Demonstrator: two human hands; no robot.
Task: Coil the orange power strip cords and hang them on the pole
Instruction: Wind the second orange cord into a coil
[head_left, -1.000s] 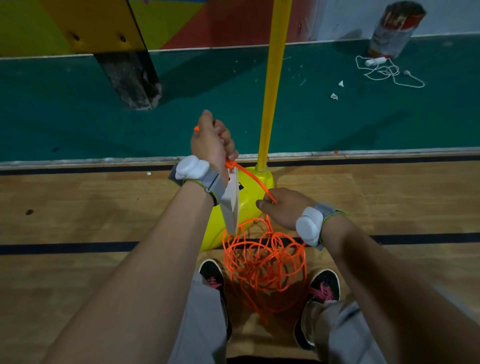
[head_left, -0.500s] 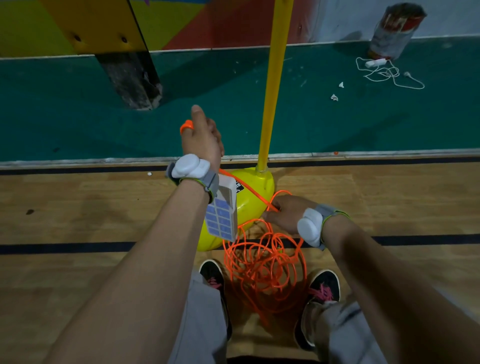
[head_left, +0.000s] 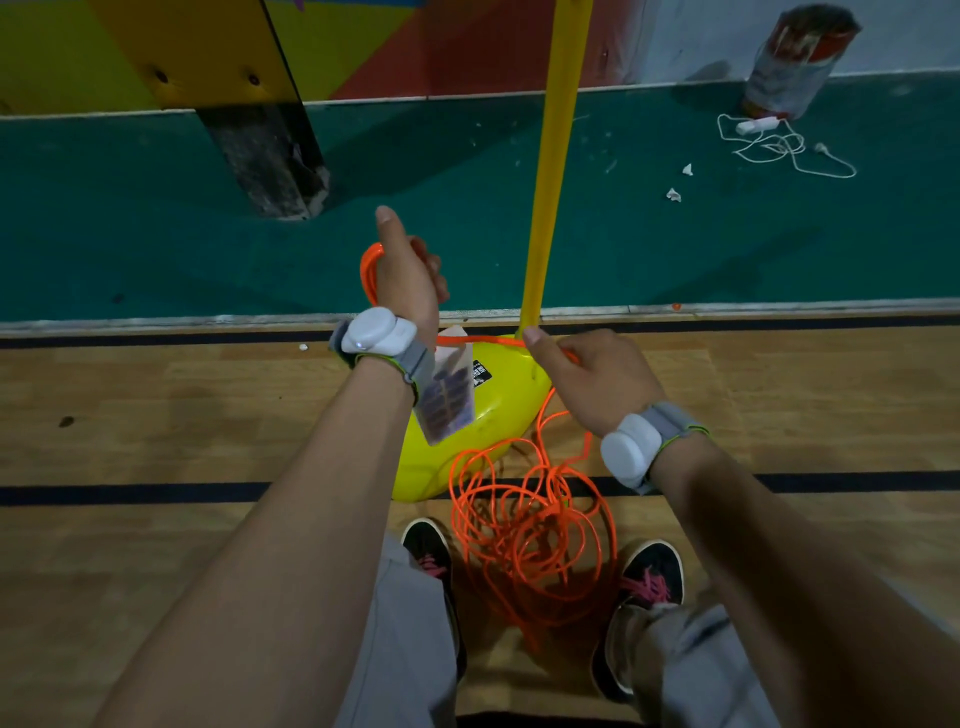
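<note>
Fingers (head_left: 432, 267) of the left hand (head_left: 408, 280) are curled round loops of the orange cord (head_left: 530, 530), thumb straight and pointing up, and one loop bulges out on the hand's left side. The power strip (head_left: 449, 389) hangs blurred just below that wrist, in front of the yellow base (head_left: 488, 421). From the left hand a taut run of cord crosses to the right hand (head_left: 592, 379), which pinches it between thumb and forefinger, just beside the foot of the pole (head_left: 553, 156). Below the right hand the cord drops to a loose tangle on the wooden floor (head_left: 156, 415), lying between the two shoes (head_left: 652, 577) and touching the near edge of the base. Both wrists carry white wrist bands (head_left: 376, 330). Across the green strip of floor, near the far right corner by the wall, a can (head_left: 800, 57) stands upright; its contents cannot be seen, and a white cable (head_left: 769, 140) lies just beside it.
</note>
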